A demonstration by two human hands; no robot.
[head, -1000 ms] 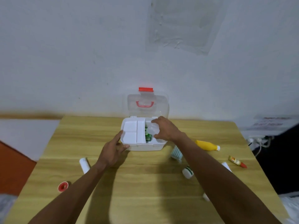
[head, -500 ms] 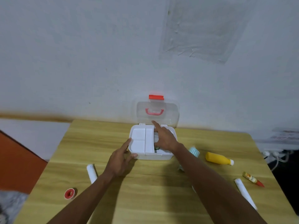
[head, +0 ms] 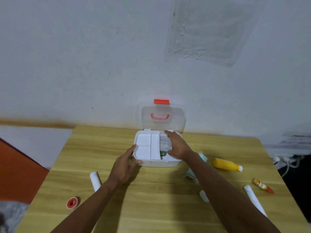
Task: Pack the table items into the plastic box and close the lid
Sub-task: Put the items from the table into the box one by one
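The white plastic box [head: 168, 163] stands at the table's far middle. Its clear lid [head: 178, 118], with a red handle and latch, is raised against the wall. A white divided tray [head: 146, 146] fills the box's left part, and a green item [head: 162, 153] shows in the right part. My right hand [head: 178, 146] lies flat over the right compartment, fingers spread, palm down on something clear and hard to make out. My left hand [head: 125, 163] holds the box's front left corner, thumb on the rim, fingers on the front wall.
On the wooden table [head: 159, 199] lie a yellow bottle [head: 225, 164], a small red-tipped tube [head: 262, 185] and a long white tube [head: 254, 199] on the right. A teal striped item [head: 191, 173] shows beside my right arm. On the left are another white tube [head: 95, 180] and a red tape roll [head: 72, 202].
My right hand has flattened and slid forward over the box's right compartment. My left hand has stayed at the box's corner. The view has tilted slightly.
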